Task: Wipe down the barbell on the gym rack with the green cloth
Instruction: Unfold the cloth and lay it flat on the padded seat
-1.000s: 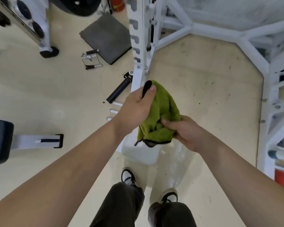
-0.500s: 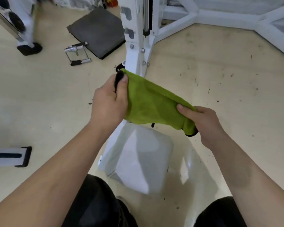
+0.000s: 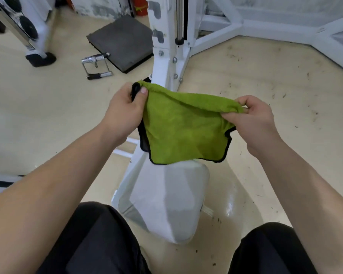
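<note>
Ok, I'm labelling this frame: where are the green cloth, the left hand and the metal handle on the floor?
green cloth [image 3: 186,133], head view, middle of its hanging face.
left hand [image 3: 125,110], head view, back of the hand.
metal handle [image 3: 94,59], head view, its chrome top bar.

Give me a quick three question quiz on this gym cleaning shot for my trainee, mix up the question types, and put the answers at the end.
1. True or false: only the left hand holds the green cloth.
2. What lies on the floor beside the dark mat? A) a metal cable handle B) a dumbbell C) a water bottle
3. Fill the gap: the cloth's edge trim is ___.
Key: 1 false, the right hand pinches it too; 2 A; 3 black.
</note>
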